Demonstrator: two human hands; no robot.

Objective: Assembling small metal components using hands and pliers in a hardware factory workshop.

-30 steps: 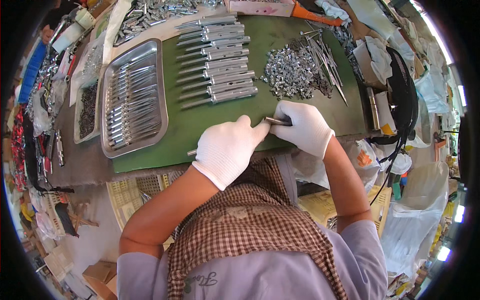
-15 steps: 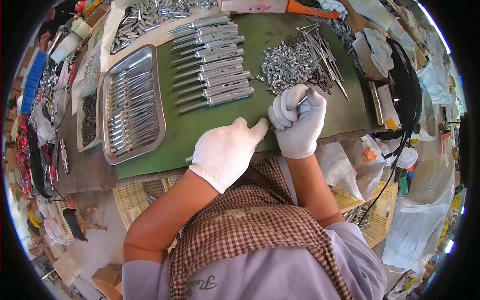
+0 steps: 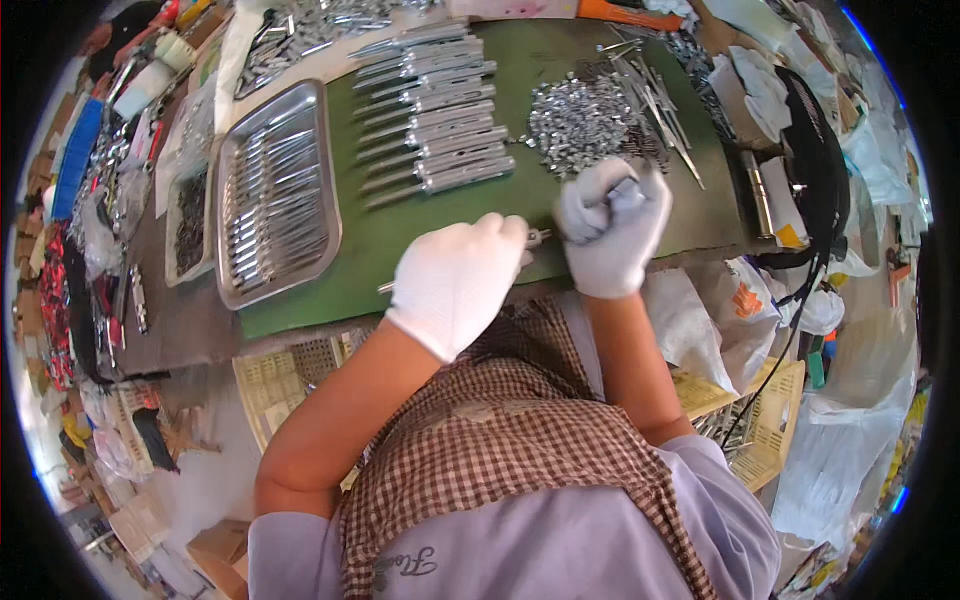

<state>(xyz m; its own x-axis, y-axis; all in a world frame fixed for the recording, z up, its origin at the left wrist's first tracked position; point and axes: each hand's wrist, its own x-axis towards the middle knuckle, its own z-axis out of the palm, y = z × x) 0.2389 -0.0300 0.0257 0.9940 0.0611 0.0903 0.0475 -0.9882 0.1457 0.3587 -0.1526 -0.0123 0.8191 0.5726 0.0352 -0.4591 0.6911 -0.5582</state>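
And here's the gloved left hand (image 3: 460, 280), fingers wrapped round a slim metal rod (image 3: 540, 237), out over the middle of the near edge of the green mat (image 3: 370, 255). Look at the line of it: the long axis runs left to right on a gentle slant, the plain left end lower and nearer the body, the thicker fitted end farther out and pointing at the right hand (image 3: 612, 230). A narrow gap there — fitting and right glove stand apart. That right hand is blurred, its fingers curled inward, and I can't tell whether they grip anything.

Up the mat, toward the far edge, a column of slotted metal tubes (image 3: 465, 178) lies side by side, thin stems aimed left. At the mat's left edge sits a steel tray (image 3: 331, 200), filled with slender metal pins (image 3: 275, 205). Over on the right half — a heap of small metal fittings (image 3: 575, 125), with long metal spikes (image 3: 655, 105) beside it, near the far right corner.
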